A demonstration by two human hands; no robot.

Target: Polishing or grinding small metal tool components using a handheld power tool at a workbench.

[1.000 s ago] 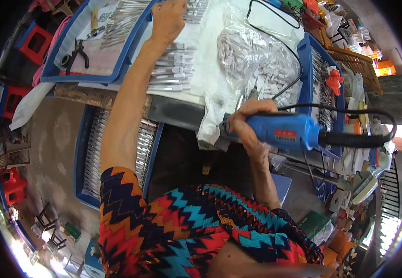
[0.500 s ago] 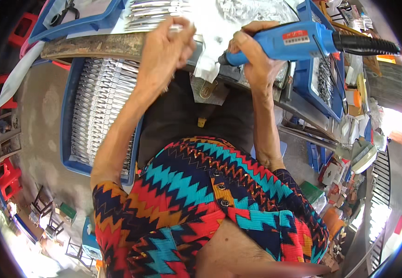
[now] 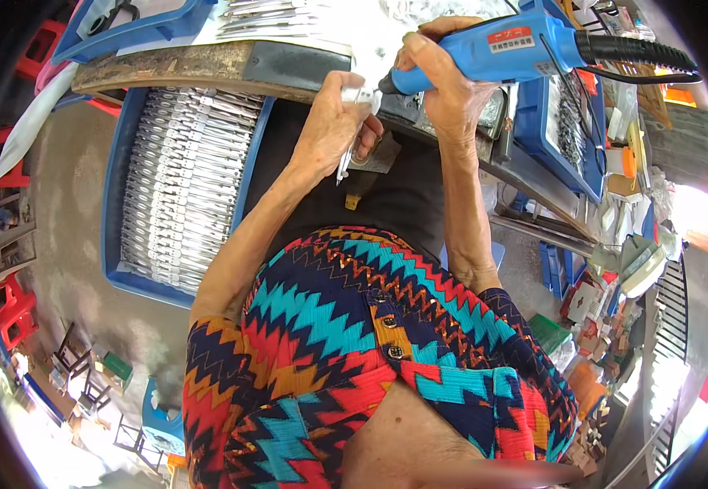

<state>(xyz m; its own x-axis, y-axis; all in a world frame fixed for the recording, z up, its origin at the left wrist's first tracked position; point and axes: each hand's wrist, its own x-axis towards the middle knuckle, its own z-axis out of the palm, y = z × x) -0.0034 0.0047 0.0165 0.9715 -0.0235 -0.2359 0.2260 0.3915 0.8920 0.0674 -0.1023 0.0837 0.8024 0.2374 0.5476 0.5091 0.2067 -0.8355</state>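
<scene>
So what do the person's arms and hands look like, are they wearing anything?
Both hands, left hand and right hand, are bare, no gloves. The forearms are bare too. Short sleeves belong to a zigzag top in red, orange, turquoise and navy.

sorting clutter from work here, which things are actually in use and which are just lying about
In use:
left hand holding a small silver metal piece
right hand gripping the blue corded power tool, its tip at the piece

Lying about:
blue plastic tray of stacked silver metal parts
worn wooden bench edge
red plastic stool
</scene>
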